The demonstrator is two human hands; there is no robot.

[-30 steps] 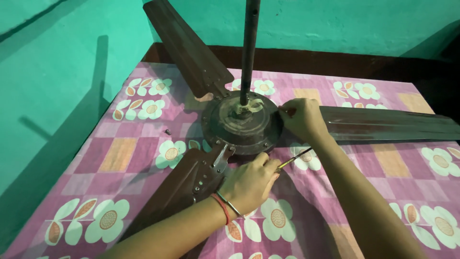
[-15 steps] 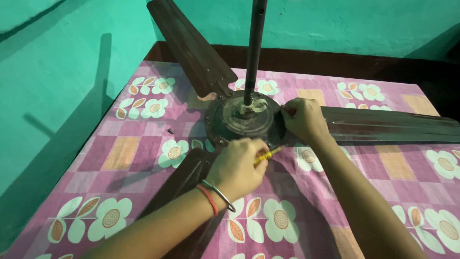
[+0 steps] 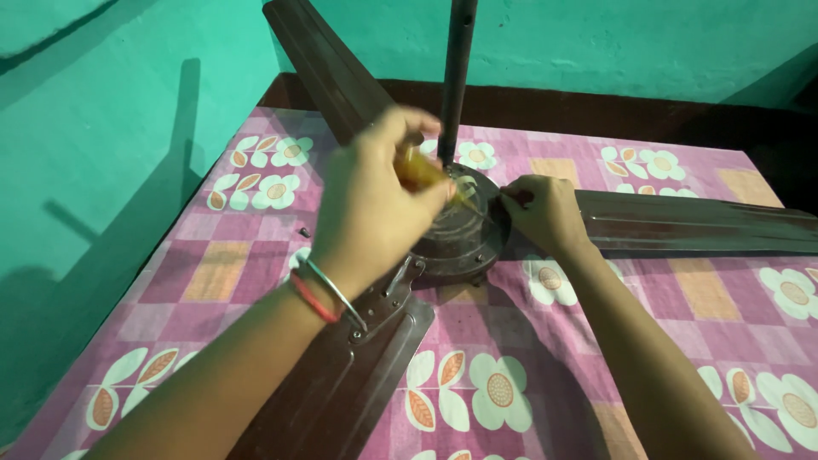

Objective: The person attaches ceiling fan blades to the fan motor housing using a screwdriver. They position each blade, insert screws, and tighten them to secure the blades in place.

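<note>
A brown ceiling fan [image 3: 464, 234] lies on a bed [image 3: 699, 290] covered with a pink flowered cloth, its blades spread and its rod upright. The left hand [image 3: 371, 204] is closed round a yellow-handled screwdriver [image 3: 422, 175], tip toward the motor housing. The right hand [image 3: 545, 213] pinches something small at the hub's rim; what, I cannot tell. Screw work seems under way; seating the tip squarely matters.

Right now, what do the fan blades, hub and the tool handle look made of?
Blades: likely painted sheet metal, dark brown, with pressed ribs and a dull sheen. Hub: probably metal, brown, worn and dusty, with bolt heads on its rim. Tool handle in the left hand: looks like translucent amber plastic. The right hand rests on the hub's edge.
</note>
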